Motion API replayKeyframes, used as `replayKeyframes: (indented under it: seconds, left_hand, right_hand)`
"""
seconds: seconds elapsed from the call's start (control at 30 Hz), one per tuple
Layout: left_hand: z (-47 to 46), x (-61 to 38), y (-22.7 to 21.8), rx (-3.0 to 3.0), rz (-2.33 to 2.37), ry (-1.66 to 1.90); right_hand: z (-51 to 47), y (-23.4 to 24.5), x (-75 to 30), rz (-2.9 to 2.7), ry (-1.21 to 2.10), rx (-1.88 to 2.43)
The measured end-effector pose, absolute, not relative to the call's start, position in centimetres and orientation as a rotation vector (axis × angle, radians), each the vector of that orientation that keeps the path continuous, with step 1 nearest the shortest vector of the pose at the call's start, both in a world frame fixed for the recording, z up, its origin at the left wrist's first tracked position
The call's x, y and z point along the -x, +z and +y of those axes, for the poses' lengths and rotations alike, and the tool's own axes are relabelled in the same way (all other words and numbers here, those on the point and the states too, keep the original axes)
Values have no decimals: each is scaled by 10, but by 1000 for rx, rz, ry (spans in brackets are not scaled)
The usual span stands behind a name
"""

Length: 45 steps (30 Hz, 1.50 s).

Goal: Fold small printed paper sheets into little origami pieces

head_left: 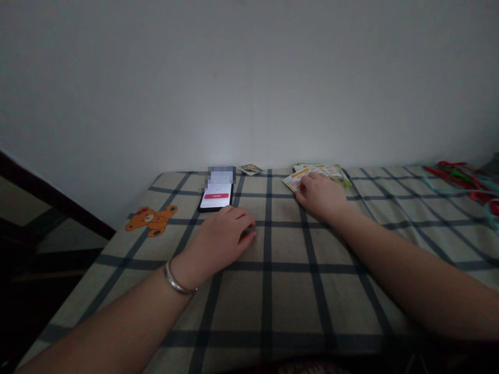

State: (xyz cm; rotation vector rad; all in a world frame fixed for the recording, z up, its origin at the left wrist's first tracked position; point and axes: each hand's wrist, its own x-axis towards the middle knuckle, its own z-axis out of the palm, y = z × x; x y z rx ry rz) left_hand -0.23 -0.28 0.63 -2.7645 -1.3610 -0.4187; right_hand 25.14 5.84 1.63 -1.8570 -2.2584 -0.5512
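Note:
My left hand [220, 236] rests on the checked tablecloth with its fingers loosely bent and the thumb apart from them. Nothing shows between them, and a silver bangle is round the wrist. Just beyond its knuckles lies a phone [216, 196] with a lit screen and a red button. Farther right, my right hand [322, 193] is closed at the near edge of a flat, colourful printed packet [290, 181]; its fingertips are partly hidden. Other printed packets [339, 174] lie overlapping under and behind that hand.
A small printed packet [250, 169] lies by the wall beside the phone. An orange teddy bear figure [152, 220] lies flat at the cloth's left. Tangled red, green and pale blue strands [460, 176] are at the far right. The white wall [249, 83] borders the table's back.

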Motion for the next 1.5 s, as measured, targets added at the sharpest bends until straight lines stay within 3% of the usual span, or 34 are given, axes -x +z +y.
replayKeyframes:
  seconds: [0.4,0.63,1.5]
  left_hand:
    - [-2,3,5,2776,-1333,-395]
    - [-1,4,4,2785,-1364,-468]
    - [4,7,-3,2807,-1355,-549]
  right_hand:
    - [55,18,-245,-2327,-631,1890]
    - [25,31,-238,-2431,-726,1626]
    - [11,17,-222,-2621,212,1244]
